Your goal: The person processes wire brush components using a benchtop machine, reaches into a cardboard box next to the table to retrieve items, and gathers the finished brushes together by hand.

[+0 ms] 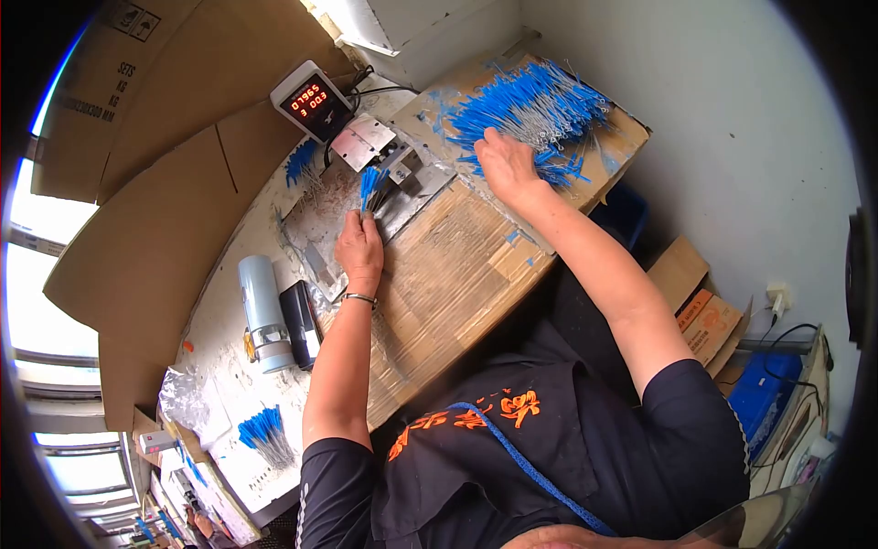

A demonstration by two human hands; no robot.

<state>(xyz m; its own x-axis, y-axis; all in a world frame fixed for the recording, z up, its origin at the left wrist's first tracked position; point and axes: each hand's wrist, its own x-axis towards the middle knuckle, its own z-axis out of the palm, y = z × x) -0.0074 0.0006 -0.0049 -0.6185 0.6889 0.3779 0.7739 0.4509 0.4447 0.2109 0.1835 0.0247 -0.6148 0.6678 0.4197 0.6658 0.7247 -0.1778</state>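
Observation:
My left hand [359, 249] is closed around a small bundle of thin wire pieces with blue sleeves [369, 186], blue ends pointing up, in front of a small metal bench machine [364, 144]. My right hand [506, 166] rests at the near edge of a large pile of the same blue-sleeved wire pieces [526, 102]. Its fingers are bent and close together against the pile; what they pinch, if anything, is hidden.
A counter with red digits [314, 101] stands behind the machine. On the left lie a light-blue bottle [262, 306], a black phone [300, 322] and another bundle of blue-sleeved wires [265, 435]. Cardboard [448, 274] covers the table's front. Tall cardboard panels [169, 238] border the left side.

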